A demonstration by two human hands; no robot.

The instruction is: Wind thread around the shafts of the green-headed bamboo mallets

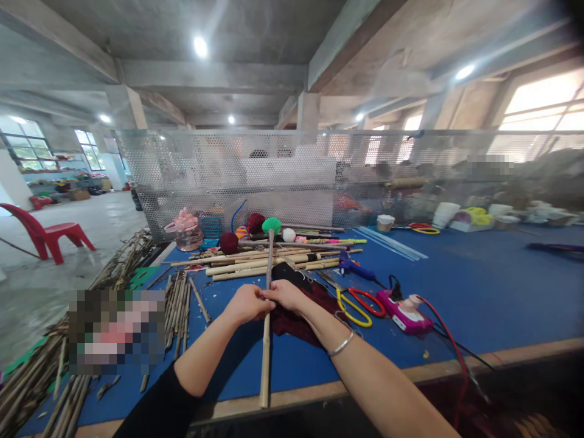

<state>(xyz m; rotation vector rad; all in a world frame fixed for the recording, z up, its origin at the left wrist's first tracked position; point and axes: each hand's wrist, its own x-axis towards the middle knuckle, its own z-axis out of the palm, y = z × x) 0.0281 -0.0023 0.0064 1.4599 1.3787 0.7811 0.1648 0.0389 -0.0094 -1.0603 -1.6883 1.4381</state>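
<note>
Bamboo stick (266,359) — between both hands (267,300)

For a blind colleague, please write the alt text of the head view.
Left hand and right hand hold a bamboo stick with a green ball at its far end, over a blue table. Nearby lie more sticks, scissors, a blue glue gun and a magenta power strip, before a perforated screen.

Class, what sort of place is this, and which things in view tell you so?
Probably a craft workshop: the blue worktable holds many cut sticks, scissors and what looks like a glue gun, under a bare concrete ceiling.
</note>
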